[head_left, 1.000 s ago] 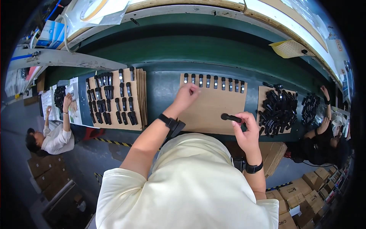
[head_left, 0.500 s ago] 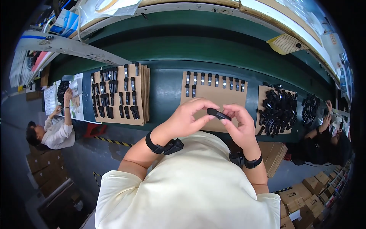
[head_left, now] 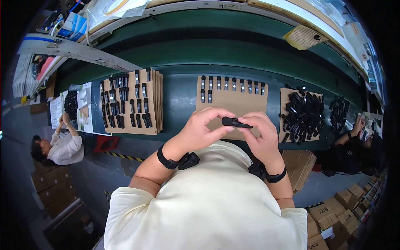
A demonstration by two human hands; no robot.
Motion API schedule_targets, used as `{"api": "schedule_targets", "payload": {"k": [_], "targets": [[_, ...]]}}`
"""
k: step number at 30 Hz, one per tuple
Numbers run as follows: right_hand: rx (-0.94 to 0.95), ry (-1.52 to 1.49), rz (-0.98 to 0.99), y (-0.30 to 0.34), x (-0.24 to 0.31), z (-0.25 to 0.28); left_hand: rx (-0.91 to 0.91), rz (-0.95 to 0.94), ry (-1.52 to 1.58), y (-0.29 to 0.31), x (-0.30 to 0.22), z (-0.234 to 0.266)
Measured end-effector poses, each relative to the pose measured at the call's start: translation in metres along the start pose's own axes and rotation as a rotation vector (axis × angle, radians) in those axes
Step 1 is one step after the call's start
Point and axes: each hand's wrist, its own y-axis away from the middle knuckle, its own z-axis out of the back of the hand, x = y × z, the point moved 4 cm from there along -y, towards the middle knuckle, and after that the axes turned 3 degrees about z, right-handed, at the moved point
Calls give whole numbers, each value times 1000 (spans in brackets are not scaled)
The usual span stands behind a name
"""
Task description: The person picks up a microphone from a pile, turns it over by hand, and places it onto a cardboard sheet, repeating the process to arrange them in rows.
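Observation:
My left hand (head_left: pixel 203 128) and my right hand (head_left: pixel 262 134) meet in front of my chest around one small black clip-on microphone (head_left: pixel 236 122). Its rounded foam end points left, between my left thumb and fingers. The narrower right end is pinched by my right thumb and fingers. Just beyond my hands lies a flat cardboard sheet (head_left: pixel 246 101). Along its far edge stands a row of matching microphones (head_left: pixel 226 83), with two more below at the left. To the right, a heap of loose microphones (head_left: pixel 303 114) covers another cardboard piece.
A stack of cardboard sheets (head_left: pixel 157 100) on the left carries several rows of microphones. A second dark heap (head_left: pixel 339 113) lies far right. Co-workers sit at the left (head_left: pixel 62 146) and right (head_left: pixel 354 146). A shelf edge (head_left: pixel 200 5) runs above the green bench.
The microphone has shifted slightly left and turned closer to level, its foam end now nearer my left fingers. The left co-worker's hands have come together lower down.

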Motion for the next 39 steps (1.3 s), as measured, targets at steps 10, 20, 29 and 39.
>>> {"api": "schedule_targets", "payload": {"k": [10, 20, 29, 39], "targets": [[-27, 98, 54, 0, 6, 0, -71, -212, -163, -1, -10, -5], [-59, 99, 104, -2, 7, 0, -64, -260, -181, -2, -12, -5], [-66, -74, -104, 5, -10, -3, -11, -52, -29, -3, 8, 1], [131, -47, -317, 6, -70, -36, 0, 160, -5, 0, 93, 4]]}}
